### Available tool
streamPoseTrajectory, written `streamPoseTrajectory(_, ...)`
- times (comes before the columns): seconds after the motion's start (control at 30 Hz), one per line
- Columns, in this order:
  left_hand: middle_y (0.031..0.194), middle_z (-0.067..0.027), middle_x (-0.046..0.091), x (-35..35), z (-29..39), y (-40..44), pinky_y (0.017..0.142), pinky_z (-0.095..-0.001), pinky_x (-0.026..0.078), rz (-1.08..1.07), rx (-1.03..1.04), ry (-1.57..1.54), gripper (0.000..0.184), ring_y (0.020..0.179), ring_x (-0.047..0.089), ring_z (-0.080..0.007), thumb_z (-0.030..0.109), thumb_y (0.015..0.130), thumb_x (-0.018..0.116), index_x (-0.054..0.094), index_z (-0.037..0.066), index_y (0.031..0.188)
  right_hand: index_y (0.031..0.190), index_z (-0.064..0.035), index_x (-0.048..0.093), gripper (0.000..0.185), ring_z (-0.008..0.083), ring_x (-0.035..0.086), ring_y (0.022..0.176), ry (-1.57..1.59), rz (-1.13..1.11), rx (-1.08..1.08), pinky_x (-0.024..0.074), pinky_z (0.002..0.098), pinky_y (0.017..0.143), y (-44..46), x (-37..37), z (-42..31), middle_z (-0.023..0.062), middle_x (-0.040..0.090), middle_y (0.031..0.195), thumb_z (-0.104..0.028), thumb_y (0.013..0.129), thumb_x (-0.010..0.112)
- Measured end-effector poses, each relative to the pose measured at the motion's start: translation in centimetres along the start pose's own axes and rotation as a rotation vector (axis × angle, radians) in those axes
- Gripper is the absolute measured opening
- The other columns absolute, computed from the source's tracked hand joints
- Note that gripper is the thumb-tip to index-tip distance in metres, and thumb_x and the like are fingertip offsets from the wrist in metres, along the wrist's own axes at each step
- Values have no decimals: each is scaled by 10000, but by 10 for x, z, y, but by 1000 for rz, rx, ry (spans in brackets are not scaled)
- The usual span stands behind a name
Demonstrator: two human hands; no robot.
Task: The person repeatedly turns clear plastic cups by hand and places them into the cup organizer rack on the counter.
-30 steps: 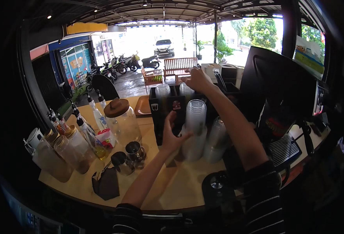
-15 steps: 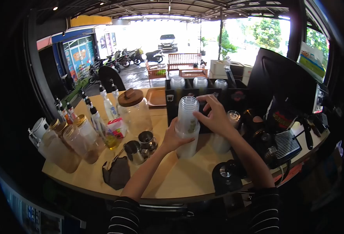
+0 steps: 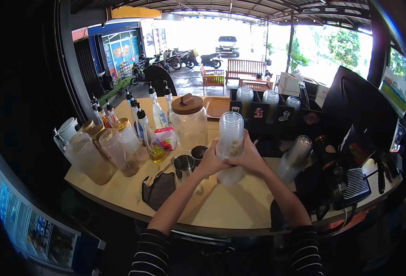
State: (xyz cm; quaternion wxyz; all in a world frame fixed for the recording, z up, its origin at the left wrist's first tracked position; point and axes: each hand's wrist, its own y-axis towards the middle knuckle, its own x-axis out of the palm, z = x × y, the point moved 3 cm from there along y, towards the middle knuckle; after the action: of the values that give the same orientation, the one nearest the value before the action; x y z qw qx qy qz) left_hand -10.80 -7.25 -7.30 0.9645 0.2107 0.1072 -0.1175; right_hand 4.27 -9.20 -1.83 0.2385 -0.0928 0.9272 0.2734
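A tall stack of clear plastic cups stands upright at the middle of the counter, between my two hands. My left hand wraps round its left side. From the right, my right hand grips the same stack, and the fingers of both hands meet near its middle. Beyond it is a black cup organizer with several more cup stacks in its compartments. Another stack of clear cups stands to the right of my right hand. Left of my left hand are a steel pitcher and a dark cloth.
A big glass jar with a wooden lid stands left of the organizer, beside a wooden tray. Pump bottles and gold-lidded jars crowd the left side. Dark coffee equipment fills the right.
My right hand has come down from the top of the cup stack and now grips its side along with my left hand. The view has turned left.
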Motion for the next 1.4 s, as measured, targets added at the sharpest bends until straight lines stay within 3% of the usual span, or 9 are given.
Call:
streamPoseTrajectory(0.63, 1105, -134, 569, 4, -1, -1, 887, -321, 455, 37, 87, -18, 897, 1018, 569, -224, 318, 529, 856, 387, 2, 1225, 1299, 5, 276, 946, 261, 496, 1109, 141, 202, -169, 403, 370, 951, 8, -8, -19, 163, 488, 1177, -207, 531, 785)
streamPoseTrajectory(0.83, 1329, -152, 385, -24, 13, -4, 1011, -417, 322, -20, 52, -16, 1004, 1249, 384, -259, 435, 589, 819, 282, 30, 1335, 1334, -42, 276, 959, 320, 416, 1174, -145, 210, -268, 337, 413, 988, 31, -22, -63, 174, 415, 1239, -219, 531, 770)
streamPoseTrajectory(0.93, 1409, -128, 264, -75, 56, -16, 1048, -433, 255, 267, 260, -308, 1057, 1315, 269, -281, 628, 658, 677, 181, 56, 1395, 1356, -112, 273, 944, 321, 372, 1201, -330, 162, -427, 294, 434, 1004, 35, -19, -96, 142, 396, 1255, -207, 549, 753)
streamPoseTrajectory(1.07, 1396, -155, 256, -117, 117, -49, 1030, -404, 311, 417, 527, -239, 1072, 1271, 327, -279, 585, 637, 726, 185, 61, 1399, 1358, -145, 297, 933, 335, 356, 1222, -484, 72, -545, 262, 452, 1033, 38, 9, -130, 130, 362, 1314, -155, 544, 753)
streamPoseTrajectory(1.13, 1317, -151, 360, -130, 131, -67, 995, -375, 368, 491, 580, -135, 917, 1190, 417, -239, 431, 695, 750, 256, 42, 1363, 1364, -142, 288, 945, 347, 341, 1229, -645, 27, -636, 260, 461, 1035, 34, 28, -136, 135, 321, 1342, -155, 545, 757)
streamPoseTrajectory(1.2, 1194, -113, 473, -140, 130, -79, 956, -349, 408, 496, 242, -91, 706, 1100, 486, -196, 260, 756, 721, 339, 16, 1298, 1390, -151, 256, 942, 342, 323, 1234, -656, 12, -685, 257, 453, 1039, 31, 42, -139, 157, 308, 1342, -140, 576, 729)
streamPoseTrajectory(1.23, 1102, -82, 530, -147, 124, -84, 922, -319, 434, 496, 315, -152, 530, 1034, 524, -161, 126, 793, 665, 400, 4, 1235, 1393, -144, 248, 926, 353, 301, 1252, -515, 33, -678, 253, 463, 1045, 30, 45, -136, 162, 277, 1367, -124, 597, 722)
streamPoseTrajectory(1.33, 1119, -93, 521, -165, 92, -96, 936, -312, 428, 448, 264, -374, 532, 1046, 518, -163, 116, 797, 662, 400, 8, 1246, 1396, -122, 258, 836, 359, 336, 1260, -249, 115, -650, 298, 461, 1034, 17, 53, -130, 184, 319, 1374, -103, 688, 703)
streamPoseTrajectory(1.4, 1155, -93, 501, -169, 77, -106, 953, -313, 420, 445, 256, -391, 563, 1082, 498, -168, 48, 770, 679, 401, 9, 1259, 1375, -107, 324, 715, 317, 454, 1193, 188, -161, -444, 360, 424, 1001, 10, 71, -107, 187, 472, 1266, -136, 759, 686)
